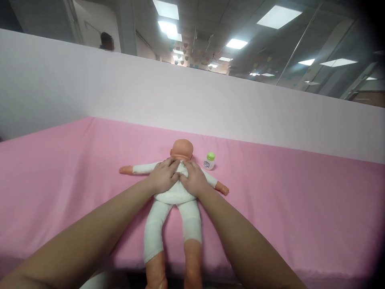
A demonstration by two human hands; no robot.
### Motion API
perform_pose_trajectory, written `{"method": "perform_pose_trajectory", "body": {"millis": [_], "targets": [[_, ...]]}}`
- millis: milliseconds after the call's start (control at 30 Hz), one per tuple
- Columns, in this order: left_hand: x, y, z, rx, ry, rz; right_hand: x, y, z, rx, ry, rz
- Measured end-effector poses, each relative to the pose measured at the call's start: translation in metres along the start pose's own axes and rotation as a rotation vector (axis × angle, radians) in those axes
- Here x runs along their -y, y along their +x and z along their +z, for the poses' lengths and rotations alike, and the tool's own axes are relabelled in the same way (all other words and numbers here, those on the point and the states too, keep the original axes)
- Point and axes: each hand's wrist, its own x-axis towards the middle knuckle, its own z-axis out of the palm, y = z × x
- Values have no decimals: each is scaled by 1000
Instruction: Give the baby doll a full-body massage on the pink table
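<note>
"Where are your hands?"

"Your left hand point(164, 175) and your right hand point(194, 178) both rest palm down on the back of the doll point(177, 196). Each is spread flat and grips nothing; your fingers point towards its neck, and your thumbs lie close together near the middle of its back."

"And how does the doll lie before you?"

"Apparently face down on your pink-covered counter point(285, 200), its bald head away from you and its arms stretched out to either side. It wears a white suit, and its bare lower legs reach past the counter's near edge."

"What's beside it?"

"A small bottle point(209, 162) with a green cap, upright, just right of the doll's head as you look, above its outstretched arm."

"And beyond the counter?"

"You face a low white wall point(186, 96); above it you see lit ceiling panels point(279, 17) and, at upper left, a person's head point(106, 40)."
</note>
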Motion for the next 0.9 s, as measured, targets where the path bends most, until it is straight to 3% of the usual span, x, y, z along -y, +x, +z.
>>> {"method": "perform_pose_trajectory", "body": {"millis": [233, 900], "targets": [[5, 2, 0, 55, 5, 2, -4, 1, 4, -13, 29, -20], [6, 6, 1, 56, -26, -19, -6, 4, 5, -27, 64, -22]]}}
